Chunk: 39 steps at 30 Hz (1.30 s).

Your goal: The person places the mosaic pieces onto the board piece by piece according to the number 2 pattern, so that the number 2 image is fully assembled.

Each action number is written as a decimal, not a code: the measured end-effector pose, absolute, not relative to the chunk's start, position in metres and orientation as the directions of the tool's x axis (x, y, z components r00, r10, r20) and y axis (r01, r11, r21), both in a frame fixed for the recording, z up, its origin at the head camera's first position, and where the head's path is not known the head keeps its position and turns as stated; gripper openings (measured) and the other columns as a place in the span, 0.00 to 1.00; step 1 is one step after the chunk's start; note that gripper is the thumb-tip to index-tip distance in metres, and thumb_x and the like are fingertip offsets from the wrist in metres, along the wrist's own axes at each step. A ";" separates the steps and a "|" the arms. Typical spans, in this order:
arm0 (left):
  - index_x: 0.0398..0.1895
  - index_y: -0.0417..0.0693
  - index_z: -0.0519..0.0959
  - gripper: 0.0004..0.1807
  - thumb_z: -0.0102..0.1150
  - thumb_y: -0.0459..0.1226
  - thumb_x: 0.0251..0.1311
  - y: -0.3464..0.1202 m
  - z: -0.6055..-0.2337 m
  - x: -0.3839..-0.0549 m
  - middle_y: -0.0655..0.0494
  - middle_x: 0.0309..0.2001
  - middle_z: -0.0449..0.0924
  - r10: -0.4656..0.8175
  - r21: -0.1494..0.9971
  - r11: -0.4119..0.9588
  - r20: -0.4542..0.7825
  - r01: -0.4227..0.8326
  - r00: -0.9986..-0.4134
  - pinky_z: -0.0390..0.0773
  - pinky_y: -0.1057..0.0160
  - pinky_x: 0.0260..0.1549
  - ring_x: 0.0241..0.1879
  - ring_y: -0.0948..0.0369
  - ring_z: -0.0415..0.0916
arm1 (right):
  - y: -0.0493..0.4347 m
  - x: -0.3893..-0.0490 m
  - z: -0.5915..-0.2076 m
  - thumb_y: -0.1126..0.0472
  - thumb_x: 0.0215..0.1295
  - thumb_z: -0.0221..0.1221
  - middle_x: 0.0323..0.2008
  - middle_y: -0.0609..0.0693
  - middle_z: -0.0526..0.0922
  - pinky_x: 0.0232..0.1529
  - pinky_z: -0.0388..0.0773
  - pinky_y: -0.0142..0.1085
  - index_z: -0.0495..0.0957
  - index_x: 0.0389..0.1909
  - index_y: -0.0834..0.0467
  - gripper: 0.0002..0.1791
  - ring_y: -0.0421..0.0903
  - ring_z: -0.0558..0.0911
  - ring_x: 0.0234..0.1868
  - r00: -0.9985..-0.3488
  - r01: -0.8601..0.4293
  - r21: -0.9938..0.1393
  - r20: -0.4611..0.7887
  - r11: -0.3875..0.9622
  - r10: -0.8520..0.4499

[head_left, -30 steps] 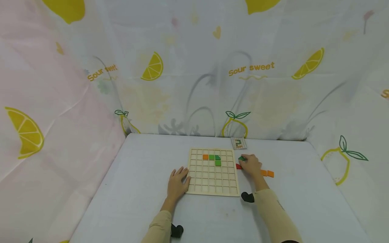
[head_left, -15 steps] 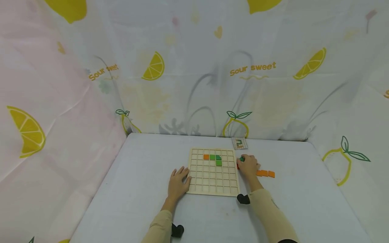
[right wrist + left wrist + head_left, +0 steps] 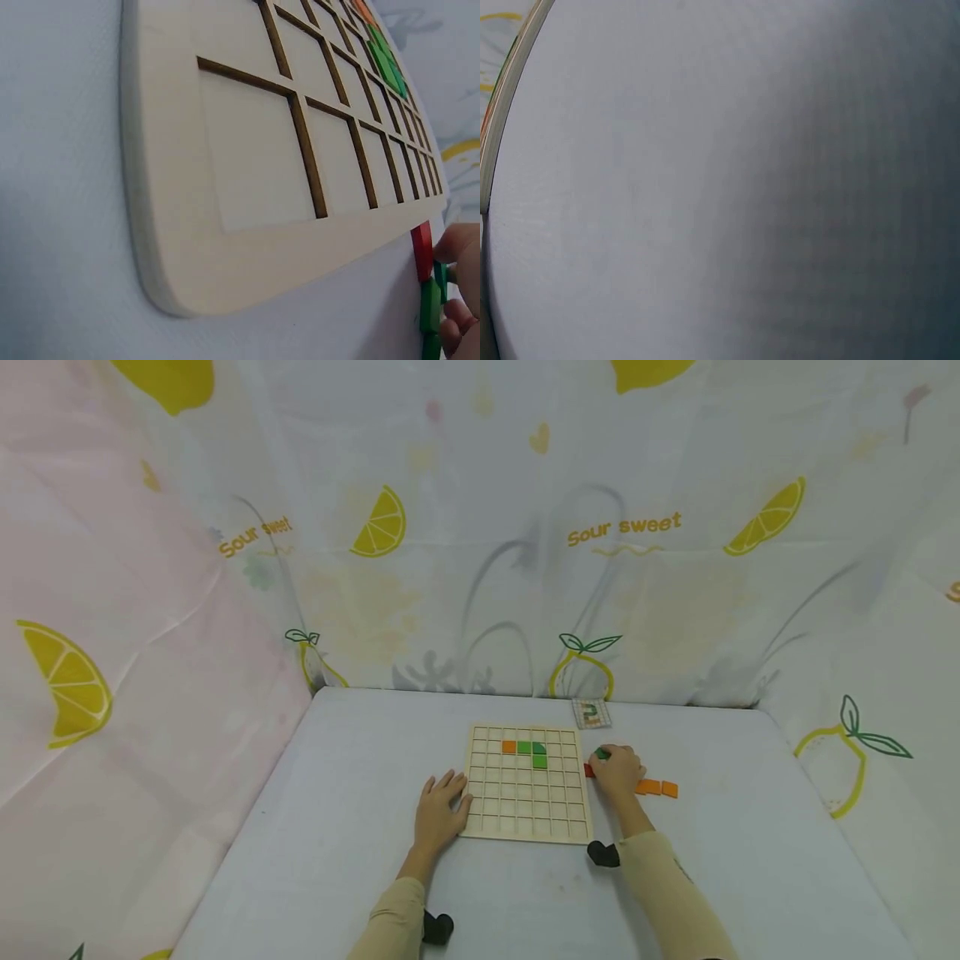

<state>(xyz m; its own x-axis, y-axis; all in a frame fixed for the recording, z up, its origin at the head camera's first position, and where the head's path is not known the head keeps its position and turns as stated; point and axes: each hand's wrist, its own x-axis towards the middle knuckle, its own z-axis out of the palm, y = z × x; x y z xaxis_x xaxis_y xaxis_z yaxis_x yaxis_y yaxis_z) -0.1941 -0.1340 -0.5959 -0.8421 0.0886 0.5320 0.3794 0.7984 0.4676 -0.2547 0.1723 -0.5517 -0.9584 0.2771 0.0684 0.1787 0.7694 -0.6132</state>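
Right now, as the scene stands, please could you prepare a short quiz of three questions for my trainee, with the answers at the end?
1. How many tiles lie on the board?
2. True or false: the left hand is at the board's right edge.
3. What does the right hand hold?
A) an orange tile
B) a dark green tile
C) the card

Key:
1. Four.
2. False; it is at the left edge.
3. B.
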 end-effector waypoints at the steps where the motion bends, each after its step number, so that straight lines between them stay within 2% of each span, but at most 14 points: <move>1: 0.45 0.36 0.82 0.17 0.63 0.35 0.50 -0.134 -0.596 -0.194 0.46 0.46 0.83 0.087 0.469 0.798 0.531 0.379 -0.843 0.66 0.42 0.58 0.52 0.47 0.77 | 0.172 -0.255 -0.552 0.59 0.57 0.54 0.49 0.70 0.74 0.45 0.64 0.58 0.78 0.49 0.67 0.21 0.68 0.72 0.49 -0.960 0.184 -0.604 0.059 0.775 0.274; 6: 0.45 0.37 0.81 0.18 0.63 0.35 0.50 -0.134 -0.598 -0.194 0.46 0.46 0.83 0.086 0.486 0.786 0.527 0.383 -0.845 0.66 0.42 0.59 0.52 0.48 0.77 | 0.172 -0.256 -0.549 0.60 0.60 0.51 0.50 0.73 0.72 0.46 0.64 0.59 0.76 0.53 0.65 0.22 0.70 0.70 0.49 -0.966 0.217 -0.554 -0.001 0.804 0.260; 11: 0.44 0.36 0.82 0.17 0.63 0.34 0.49 -0.134 -0.596 -0.194 0.46 0.45 0.83 0.090 0.472 0.793 0.535 0.385 -0.840 0.67 0.42 0.58 0.52 0.47 0.77 | 0.174 -0.255 -0.545 0.61 0.61 0.52 0.47 0.71 0.75 0.44 0.65 0.58 0.77 0.51 0.67 0.20 0.69 0.72 0.47 -0.973 0.198 -0.529 -0.003 0.825 0.232; 17: 0.44 0.35 0.81 0.17 0.63 0.33 0.49 -0.134 -0.592 -0.193 0.45 0.45 0.83 0.091 0.476 0.790 0.532 0.386 -0.842 0.67 0.42 0.57 0.51 0.47 0.77 | 0.178 -0.257 -0.550 0.61 0.55 0.56 0.43 0.69 0.78 0.42 0.64 0.57 0.78 0.44 0.72 0.20 0.65 0.75 0.45 -0.972 0.144 -0.576 0.071 0.804 0.225; 23: 0.44 0.35 0.81 0.17 0.63 0.33 0.49 -0.134 -0.594 -0.193 0.44 0.45 0.83 0.093 0.479 0.781 0.545 0.400 -0.833 0.67 0.41 0.57 0.51 0.46 0.77 | 0.181 -0.258 -0.563 0.60 0.51 0.57 0.42 0.70 0.80 0.41 0.65 0.57 0.78 0.44 0.74 0.23 0.63 0.77 0.44 -0.961 0.105 -0.607 0.142 0.788 0.237; 33: 0.44 0.35 0.81 0.17 0.64 0.34 0.49 -0.134 -0.597 -0.195 0.45 0.46 0.83 0.092 0.475 0.785 0.545 0.397 -0.833 0.67 0.41 0.58 0.51 0.46 0.77 | 0.184 -0.252 -0.566 0.61 0.50 0.61 0.37 0.69 0.81 0.48 0.69 0.58 0.77 0.43 0.74 0.23 0.62 0.79 0.41 -0.938 0.018 -0.678 0.244 0.735 0.248; 36: 0.45 0.36 0.81 0.17 0.63 0.34 0.50 -0.134 -0.597 -0.195 0.45 0.46 0.83 0.091 0.473 0.790 0.537 0.389 -0.839 0.66 0.42 0.58 0.52 0.47 0.77 | 0.183 -0.250 -0.566 0.62 0.49 0.62 0.35 0.69 0.81 0.44 0.74 0.55 0.78 0.41 0.75 0.21 0.61 0.80 0.38 -0.915 -0.022 -0.717 0.295 0.697 0.275; 39: 0.45 0.36 0.81 0.17 0.64 0.34 0.50 -0.135 -0.595 -0.194 0.45 0.46 0.83 0.091 0.468 0.796 0.535 0.384 -0.840 0.66 0.42 0.58 0.52 0.47 0.77 | 0.175 -0.246 -0.567 0.66 0.48 0.63 0.34 0.69 0.81 0.36 0.79 0.49 0.79 0.39 0.75 0.19 0.60 0.81 0.34 -0.889 -0.113 -0.760 0.365 0.640 0.277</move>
